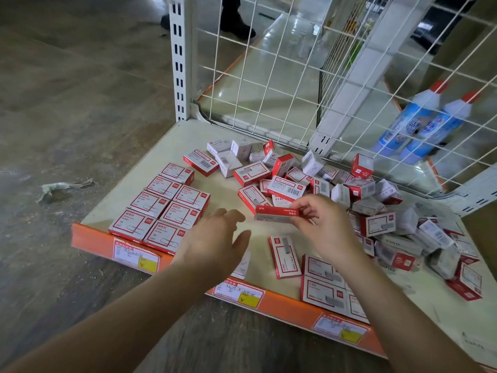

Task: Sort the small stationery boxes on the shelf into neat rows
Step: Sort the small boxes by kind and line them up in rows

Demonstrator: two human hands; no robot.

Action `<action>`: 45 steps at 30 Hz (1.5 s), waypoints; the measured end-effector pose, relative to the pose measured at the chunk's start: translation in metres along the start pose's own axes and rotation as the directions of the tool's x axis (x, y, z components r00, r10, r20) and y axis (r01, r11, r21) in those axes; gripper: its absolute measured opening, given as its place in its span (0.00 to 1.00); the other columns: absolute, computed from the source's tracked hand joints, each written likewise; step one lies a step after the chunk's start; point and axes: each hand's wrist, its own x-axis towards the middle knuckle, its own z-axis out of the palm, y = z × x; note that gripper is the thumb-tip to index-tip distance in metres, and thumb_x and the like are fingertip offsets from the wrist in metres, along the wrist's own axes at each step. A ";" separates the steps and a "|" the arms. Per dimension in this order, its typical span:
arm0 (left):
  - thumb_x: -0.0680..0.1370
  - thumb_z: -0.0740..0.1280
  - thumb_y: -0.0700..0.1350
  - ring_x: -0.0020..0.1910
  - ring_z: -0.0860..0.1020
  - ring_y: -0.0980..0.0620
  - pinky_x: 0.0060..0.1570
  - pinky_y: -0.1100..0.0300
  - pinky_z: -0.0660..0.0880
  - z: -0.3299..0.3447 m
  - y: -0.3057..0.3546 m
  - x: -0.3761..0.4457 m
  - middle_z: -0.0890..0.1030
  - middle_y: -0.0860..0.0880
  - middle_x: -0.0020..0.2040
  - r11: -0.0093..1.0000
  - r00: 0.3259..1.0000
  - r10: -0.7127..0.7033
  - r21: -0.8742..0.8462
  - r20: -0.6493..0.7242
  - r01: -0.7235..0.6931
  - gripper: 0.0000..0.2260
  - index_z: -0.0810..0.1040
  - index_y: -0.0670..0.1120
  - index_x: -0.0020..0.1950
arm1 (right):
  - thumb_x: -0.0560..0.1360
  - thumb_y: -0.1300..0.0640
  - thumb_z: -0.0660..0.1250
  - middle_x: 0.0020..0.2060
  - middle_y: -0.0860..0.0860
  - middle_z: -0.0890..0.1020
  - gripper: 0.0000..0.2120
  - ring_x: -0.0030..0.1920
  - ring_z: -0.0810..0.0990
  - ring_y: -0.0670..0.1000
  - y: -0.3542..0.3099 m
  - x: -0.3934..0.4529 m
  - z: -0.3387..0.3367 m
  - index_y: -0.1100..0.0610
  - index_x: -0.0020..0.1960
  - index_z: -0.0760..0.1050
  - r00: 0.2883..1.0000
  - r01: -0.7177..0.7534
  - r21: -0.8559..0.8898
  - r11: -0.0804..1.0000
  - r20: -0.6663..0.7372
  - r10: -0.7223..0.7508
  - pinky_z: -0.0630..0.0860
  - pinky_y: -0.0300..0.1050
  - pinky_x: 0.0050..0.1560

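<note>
Sorting was midway: right hand (pixel 320 224) pinched a staple box (pixel 279 213) at frame centre above the shelf (pixel 228 184); left hand (pixel 215 243) hovered, fingers relaxed. Next, probably, lay it beside the tidy rows (pixel 164 208).

Right hand (pixel 320 227) pinching a red staple box (pixel 279 212), left hand (pixel 215 243) open, above the shelf (pixel 231 192) of scattered boxes (pixel 376 205)

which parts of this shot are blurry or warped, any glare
Head view: the blue bottles behind the wire mesh are smeared by motion blur, as is the jumbled pile of boxes at right; the neat paper clip boxes stay fairly sharp. Wide-angle distortion tilts the shelf upright. Glare sits on the glossy floor beyond the mesh.
</note>
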 end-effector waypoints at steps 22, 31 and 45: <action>0.78 0.64 0.40 0.42 0.79 0.51 0.44 0.58 0.79 -0.011 0.004 0.003 0.78 0.51 0.38 0.661 0.878 -0.452 -0.600 0.161 0.450 0.10 0.79 0.40 0.57 | 0.73 0.58 0.69 0.51 0.41 0.74 0.16 0.51 0.71 0.39 -0.016 -0.028 0.001 0.50 0.60 0.74 0.990 0.086 0.001 0.996 0.115 -0.085 0.65 0.27 0.50; 0.79 0.63 0.41 0.41 0.76 0.58 0.36 0.69 0.76 -0.009 0.006 -0.004 0.81 0.52 0.49 0.834 0.959 -0.285 -0.491 0.010 0.253 0.11 0.79 0.45 0.60 | 0.76 0.54 0.64 0.49 0.39 0.74 0.14 0.50 0.72 0.39 -0.022 -0.014 -0.001 0.50 0.61 0.76 0.980 0.098 0.013 0.995 0.175 -0.099 0.67 0.31 0.52; 0.77 0.66 0.43 0.49 0.76 0.56 0.49 0.60 0.76 -0.007 0.000 -0.002 0.80 0.50 0.56 0.835 0.968 -0.252 -0.507 -0.008 0.213 0.20 0.70 0.47 0.68 | 0.73 0.58 0.69 0.40 0.41 0.80 0.07 0.42 0.77 0.39 -0.034 -0.003 0.007 0.47 0.47 0.77 0.945 -0.092 0.214 0.972 0.327 0.018 0.72 0.34 0.43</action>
